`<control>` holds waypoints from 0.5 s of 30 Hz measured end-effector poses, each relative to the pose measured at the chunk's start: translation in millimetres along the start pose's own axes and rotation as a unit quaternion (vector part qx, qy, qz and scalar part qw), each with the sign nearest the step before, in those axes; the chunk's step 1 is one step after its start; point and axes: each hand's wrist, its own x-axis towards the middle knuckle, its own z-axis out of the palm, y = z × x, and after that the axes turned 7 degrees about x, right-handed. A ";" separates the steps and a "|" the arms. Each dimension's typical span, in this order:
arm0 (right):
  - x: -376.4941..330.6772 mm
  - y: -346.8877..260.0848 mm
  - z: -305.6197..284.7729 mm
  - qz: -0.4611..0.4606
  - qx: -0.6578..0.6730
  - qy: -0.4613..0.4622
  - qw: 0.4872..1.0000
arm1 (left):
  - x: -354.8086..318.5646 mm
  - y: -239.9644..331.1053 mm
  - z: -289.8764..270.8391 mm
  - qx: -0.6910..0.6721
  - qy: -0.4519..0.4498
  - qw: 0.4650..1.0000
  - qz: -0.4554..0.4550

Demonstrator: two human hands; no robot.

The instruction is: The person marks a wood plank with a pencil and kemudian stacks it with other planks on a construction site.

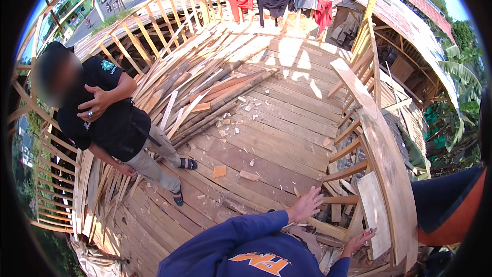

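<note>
My left hand (306, 205) is raised over the plank floor with its fingers spread and nothing in them. It is nearest to the slatted wooden railing. Lower right, my right hand (357, 242) is pinched on a small red object (367, 234), too small to name. That hand is beside a pale flat board (375, 215), which leans against the railing's inner side. Along the railing's top runs a long, wide plank (382, 149), curved by the lens. My blue sleeves reach in from the lower edge.
A co-worker (115, 113) in a black shirt stands at left, one hand at the chest. Behind them lies a large pile of loose timber (195, 92). Wood offcuts (249, 175) litter the plank floor (282, 143). Clothes (274, 2) hang on the far railing. Dark and orange cloth (451, 210) hangs at right.
</note>
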 end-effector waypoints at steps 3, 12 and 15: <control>-1.1 -21.4 -1.2 0.013 -0.003 -0.010 1.000 | 0.9 -3.5 2.8 0.020 -0.002 1.000 0.002; 10.8 -55.8 -5.8 -0.005 -0.024 -0.036 0.999 | 20.6 -9.8 7.3 0.035 -0.011 0.999 -0.001; 23.2 -34.1 -8.4 -0.055 -0.032 -0.037 0.997 | 28.5 -18.0 11.2 0.058 0.007 0.998 -0.032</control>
